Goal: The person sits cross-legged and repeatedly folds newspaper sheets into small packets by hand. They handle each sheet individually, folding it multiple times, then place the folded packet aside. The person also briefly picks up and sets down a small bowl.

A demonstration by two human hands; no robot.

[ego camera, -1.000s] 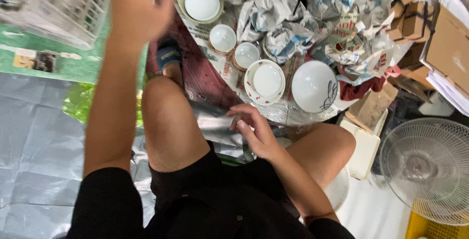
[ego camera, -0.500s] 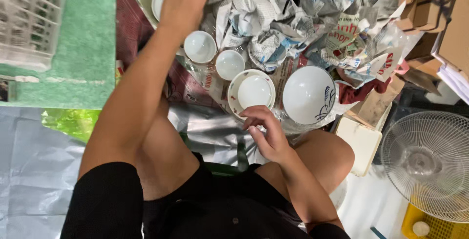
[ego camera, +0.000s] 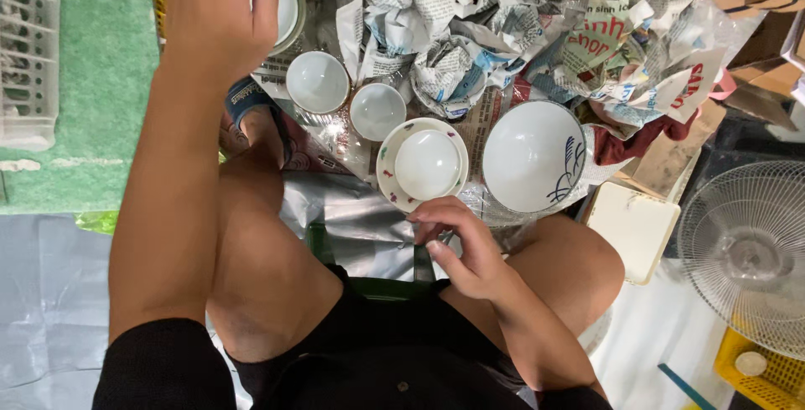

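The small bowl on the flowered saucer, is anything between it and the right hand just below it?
Nothing visible is. The right hand sits just below the saucer, fingertips near its rim, with only bare plastic sheet between. The small bowl rests open on the saucer, uncovered. The left hand is far off, up at the newspaper.

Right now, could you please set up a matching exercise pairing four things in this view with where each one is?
Things:
1. left hand
2. right hand
3. large white bowl with a blue pattern
4. white wire fan

Places:
A. at the right edge, on the floor
B. raised at the top, by the crumpled newspaper
C. right of the white bowl on a speckled saucer
D. between the knees, just below that saucer

Pairs: 1-B, 2-D, 3-C, 4-A
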